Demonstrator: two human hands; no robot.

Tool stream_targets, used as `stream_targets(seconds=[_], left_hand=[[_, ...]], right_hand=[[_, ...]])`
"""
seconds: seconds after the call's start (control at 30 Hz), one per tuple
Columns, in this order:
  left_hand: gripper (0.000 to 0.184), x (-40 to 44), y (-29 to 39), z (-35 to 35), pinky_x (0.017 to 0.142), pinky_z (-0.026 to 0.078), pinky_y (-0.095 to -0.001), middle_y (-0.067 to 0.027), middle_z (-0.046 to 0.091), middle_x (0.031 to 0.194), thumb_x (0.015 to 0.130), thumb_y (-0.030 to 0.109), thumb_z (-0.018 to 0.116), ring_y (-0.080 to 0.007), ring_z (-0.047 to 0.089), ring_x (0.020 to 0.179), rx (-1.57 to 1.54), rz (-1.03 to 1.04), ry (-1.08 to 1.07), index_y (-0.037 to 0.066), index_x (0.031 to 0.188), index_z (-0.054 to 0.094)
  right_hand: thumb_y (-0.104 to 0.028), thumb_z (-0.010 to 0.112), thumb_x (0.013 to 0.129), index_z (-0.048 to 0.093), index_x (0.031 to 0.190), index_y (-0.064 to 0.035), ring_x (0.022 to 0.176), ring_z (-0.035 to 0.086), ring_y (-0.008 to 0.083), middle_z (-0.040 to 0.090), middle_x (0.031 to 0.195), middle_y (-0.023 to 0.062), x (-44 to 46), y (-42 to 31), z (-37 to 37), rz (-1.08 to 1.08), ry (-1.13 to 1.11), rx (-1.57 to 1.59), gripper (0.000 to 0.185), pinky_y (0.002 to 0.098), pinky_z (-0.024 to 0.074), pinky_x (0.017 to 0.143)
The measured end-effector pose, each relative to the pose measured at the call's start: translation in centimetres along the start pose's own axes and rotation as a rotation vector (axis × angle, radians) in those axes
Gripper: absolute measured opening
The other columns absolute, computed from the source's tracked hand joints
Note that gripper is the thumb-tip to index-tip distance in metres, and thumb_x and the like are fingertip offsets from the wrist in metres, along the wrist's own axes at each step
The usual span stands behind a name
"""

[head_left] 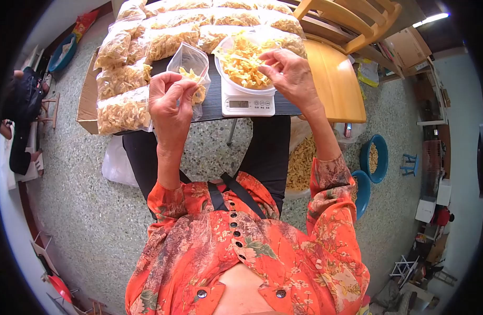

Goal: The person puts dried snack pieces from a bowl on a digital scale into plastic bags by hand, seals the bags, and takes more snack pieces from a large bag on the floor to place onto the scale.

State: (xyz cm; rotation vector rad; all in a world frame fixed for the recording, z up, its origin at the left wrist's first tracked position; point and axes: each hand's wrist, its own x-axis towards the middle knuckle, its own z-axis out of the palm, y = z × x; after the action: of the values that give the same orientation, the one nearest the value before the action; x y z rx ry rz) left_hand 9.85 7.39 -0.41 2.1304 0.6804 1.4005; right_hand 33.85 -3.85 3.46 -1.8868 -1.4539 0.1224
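Note:
My left hand (171, 98) pinches the rim of a clear plastic zip bag (188, 59), which stands with its mouth open and some dried yellow pieces inside. A white bowl (252, 89) heaped with curled, dried yellow flakes (242, 62) rests on a white digital kitchen scale (248, 106). The scale's display is lit, but its digits are too small to read surely. Over the bowl's right side, my right hand (291, 77) has its thumb and fingertips curled together at the flakes. What lies between those fingertips is partly hidden.
Filled clear bags (123, 110) line the dark table's left and back, some in a cardboard box (87, 100). A wooden chair (330, 79) stands at right. On the floor are a large bag of dried pieces (301, 165) and blue basins (374, 157). Another person (25, 115) sits far left.

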Motion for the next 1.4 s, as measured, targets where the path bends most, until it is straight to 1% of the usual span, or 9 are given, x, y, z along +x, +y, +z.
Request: stream_targets(seconds=[0.07,0.17,0.43,0.53,0.73,1.07,1.17,1.27,1.4], left_hand=[[0.017,0.0,0.2,0.2,0.073,0.053,-0.0309,-0.0088,0.058,0.098,0.078,-0.007,0.077,-0.0196,0.062,0.086,-0.008,-0.012,-0.011,0.001,0.093,0.073],[0.016,-0.1,0.3,0.3,0.074,0.053,-0.0312,-0.0091,0.057,0.099,0.079,-0.006,0.077,-0.0198,0.062,0.086,0.027,0.024,-0.032,0.001,0.093,0.073],[0.015,-0.1,0.4,0.4,0.074,0.053,-0.0312,-0.0097,0.057,0.099,0.079,-0.006,0.077,-0.0204,0.062,0.086,0.015,0.016,-0.048,0.0,0.092,0.073],[0.015,-0.1,0.5,0.5,0.074,0.053,-0.0312,-0.0097,0.057,0.099,0.079,-0.006,0.077,-0.0203,0.063,0.086,0.018,0.008,-0.054,0.0,0.092,0.073],[0.014,-0.2,0.6,0.8,0.072,0.054,-0.0312,-0.0097,0.058,0.098,0.079,-0.006,0.077,-0.0204,0.063,0.083,0.008,0.012,-0.061,0.0,0.091,0.073],[0.014,-0.2,0.6,0.9,0.071,0.054,-0.0312,-0.0099,0.058,0.099,0.078,-0.005,0.077,-0.0205,0.064,0.082,-0.004,0.005,-0.059,0.001,0.09,0.073],[0.014,-0.2,0.4,0.9,0.07,0.054,-0.0312,-0.01,0.058,0.099,0.078,-0.006,0.077,-0.0206,0.064,0.082,-0.001,0.012,-0.057,0.001,0.09,0.073],[0.014,-0.3,0.3,0.8,0.07,0.054,-0.0313,-0.0099,0.058,0.099,0.078,-0.006,0.077,-0.0205,0.064,0.082,0.004,0.008,-0.056,0.001,0.09,0.073],[0.014,-0.2,0.3,0.8,0.07,0.054,-0.0314,-0.0101,0.058,0.099,0.078,-0.005,0.077,-0.0208,0.064,0.082,-0.007,0.007,-0.053,0.0,0.09,0.073]], right_hand=[[-0.028,0.075,0.082,0.072,0.108,-0.0086,0.09,0.069,0.0282,0.071,0.094,0.0124,0.5,-0.3,0.7,-0.044,-0.024,-0.164,0.032,0.0396,0.0546,0.082],[-0.029,0.075,0.084,0.073,0.108,-0.0101,0.085,0.069,0.0266,0.069,0.094,0.0116,1.0,-0.2,2.2,-0.127,0.013,-0.449,0.03,0.0383,0.055,0.078],[-0.023,0.071,0.085,0.075,0.095,-0.0091,0.086,0.069,0.0312,0.07,0.09,0.0117,1.4,0.2,2.9,-0.09,0.025,-0.418,0.017,0.04,0.055,0.077],[-0.017,0.071,0.085,0.073,0.088,-0.0064,0.079,0.07,0.0299,0.068,0.081,0.0139,1.6,1.2,2.4,-0.214,0.187,-0.281,0.011,0.0401,0.0562,0.072],[-0.017,0.074,0.092,0.073,0.1,0.0024,0.077,0.066,0.007,0.074,0.086,0.0035,1.5,2.5,0.9,0.271,0.165,0.519,0.021,0.0234,0.0542,0.071],[-0.013,0.072,0.094,0.073,0.1,0.0019,0.076,0.066,0.0062,0.073,0.086,0.0033,1.8,3.0,1.5,0.232,0.257,0.477,0.016,0.023,0.0542,0.071],[-0.013,0.073,0.093,0.073,0.099,0.0014,0.07,0.063,0.0057,0.071,0.083,0.0026,2.0,2.8,1.4,0.229,0.321,0.65,0.015,0.021,0.0511,0.061],[-0.013,0.073,0.094,0.067,0.094,-0.0027,0.055,0.05,0.0061,0.061,0.07,0.0,2.2,3.4,0.9,0.533,0.281,1.248,0.012,0.0189,0.033,0.043],[-0.013,0.065,0.099,0.065,0.104,-0.005,0.062,0.054,0.004,0.062,0.078,0.0018,2.5,2.6,0.8,0.655,0.329,1.335,0.009,0.019,0.0312,0.044]])
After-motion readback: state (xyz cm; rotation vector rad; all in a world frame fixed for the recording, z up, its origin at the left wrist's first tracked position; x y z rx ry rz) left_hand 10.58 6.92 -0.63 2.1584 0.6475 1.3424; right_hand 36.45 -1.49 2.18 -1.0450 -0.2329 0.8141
